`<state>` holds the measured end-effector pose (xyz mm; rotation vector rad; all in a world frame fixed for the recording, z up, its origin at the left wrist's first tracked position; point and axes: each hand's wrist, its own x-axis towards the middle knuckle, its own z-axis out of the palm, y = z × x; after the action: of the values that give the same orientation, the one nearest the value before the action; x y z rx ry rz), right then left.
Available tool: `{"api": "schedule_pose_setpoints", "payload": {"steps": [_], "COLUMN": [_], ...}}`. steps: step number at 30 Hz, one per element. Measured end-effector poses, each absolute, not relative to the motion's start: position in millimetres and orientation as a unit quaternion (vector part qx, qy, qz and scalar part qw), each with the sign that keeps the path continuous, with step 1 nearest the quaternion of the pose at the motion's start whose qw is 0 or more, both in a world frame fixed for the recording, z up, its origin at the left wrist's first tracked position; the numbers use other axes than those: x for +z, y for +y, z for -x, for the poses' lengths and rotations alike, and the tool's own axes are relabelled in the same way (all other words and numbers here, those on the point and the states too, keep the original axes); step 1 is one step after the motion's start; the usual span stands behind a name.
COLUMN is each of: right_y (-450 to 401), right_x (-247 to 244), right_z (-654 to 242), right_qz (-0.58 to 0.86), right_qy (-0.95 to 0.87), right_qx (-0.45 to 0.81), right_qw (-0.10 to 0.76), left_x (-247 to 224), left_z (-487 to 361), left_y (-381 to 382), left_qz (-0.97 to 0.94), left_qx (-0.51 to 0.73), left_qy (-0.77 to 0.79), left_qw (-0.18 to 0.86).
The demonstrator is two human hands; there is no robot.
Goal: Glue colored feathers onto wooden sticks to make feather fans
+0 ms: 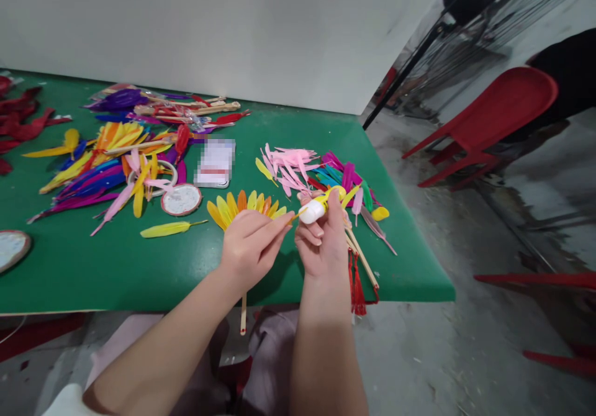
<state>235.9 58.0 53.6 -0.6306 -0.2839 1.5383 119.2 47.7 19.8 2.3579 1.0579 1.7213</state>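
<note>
My right hand (323,236) is wrapped round a small white and yellow glue bottle (313,212), its white end pointing left. Against that end lies the tip of a thin yellow feather quill (298,215), pinched by the fingers of my left hand (251,242). Partly hidden behind my left hand, a fan of yellow and orange feathers (223,210) lies on the green table (186,273). A wooden stick (243,316) sticks out below it past the table edge. Left of the fan rests a single yellow feather (167,230).
Loose pink feathers (291,164) lie beyond my hands, sticks with red tassels (357,285) at the right. A phone (215,162), a round white disc (181,200) and colourful feather bundles (93,180) are at the left. A red chair (503,108) stands on the floor.
</note>
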Motion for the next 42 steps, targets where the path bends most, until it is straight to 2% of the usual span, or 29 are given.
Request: {"api": "schedule_pose_setpoints", "payload": {"steps": [5,13,23,42], "right_y": [59.2,58.5,54.9,59.3], "right_x": [52.8,51.1,55.6,52.0], "right_z": [-234.9,-233.1,-241.8,-232.5], "right_qz": [0.270,0.276,0.317,0.363], "right_qy": [-0.129,-0.128,-0.128,-0.157], "right_qx": [0.682,0.672,0.652,0.625], "right_qw": [0.667,0.675,0.677,0.673], "left_x": [19.2,21.9,27.4,26.4], "left_z": [-119.1,-117.2,-115.1,-118.7], "left_y": [48.0,48.2,49.7,49.9], "left_qz": [-0.775,-0.721,-0.659,-0.701], "left_qx": [0.543,0.594,0.587,0.569], "left_qy": [0.324,0.356,0.470,0.429], "left_qw": [-0.007,-0.029,0.030,0.025]}}
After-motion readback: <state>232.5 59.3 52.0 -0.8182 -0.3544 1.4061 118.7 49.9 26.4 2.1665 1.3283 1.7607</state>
